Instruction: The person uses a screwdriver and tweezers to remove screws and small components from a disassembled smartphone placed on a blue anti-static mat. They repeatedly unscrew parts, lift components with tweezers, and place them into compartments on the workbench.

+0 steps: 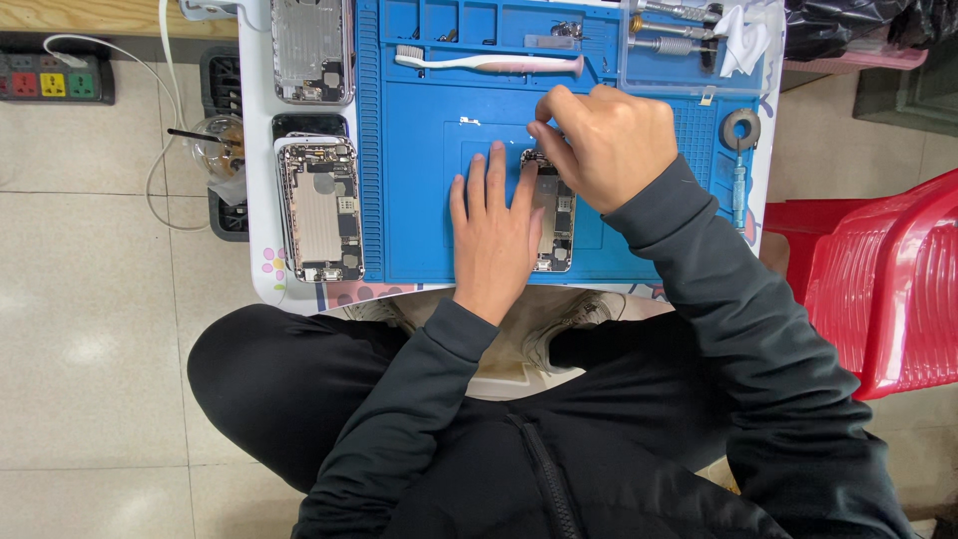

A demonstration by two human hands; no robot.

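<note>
The opened phone (552, 225) lay near the centre of the blue work mat (419, 200), long axis running 12 to 6 o'clock, back cover off and internal boards exposed. The left hand (491, 232) rested flat at the phone's 9 o'clock side, fingers extended and close together, palm down, gripping nothing and pressing the phone's edge and the mat. The right hand (607, 145) sat at the phone's 12 to 1 o'clock end, fingers curled, thumb and forefinger pinched together over the top edge. Whether they held a small part or tool could not be told.

Judged progress: disassembly was well under way, as the interior was open, yet boards remained seated in the shell, so stripping was not complete.

At the mat's 9 o'clock, off its edge, 2 further opened phone shells were present: 1 lower (319, 210) and 1 upper (312, 50). A white toothbrush (489, 63) lay across the mat's tray section at 12 o'clock. A roll of tape (740, 128) sat at the mat's 3 o'clock edge. A red plastic chair (888, 289) stood well apart at 3 o'clock.
</note>
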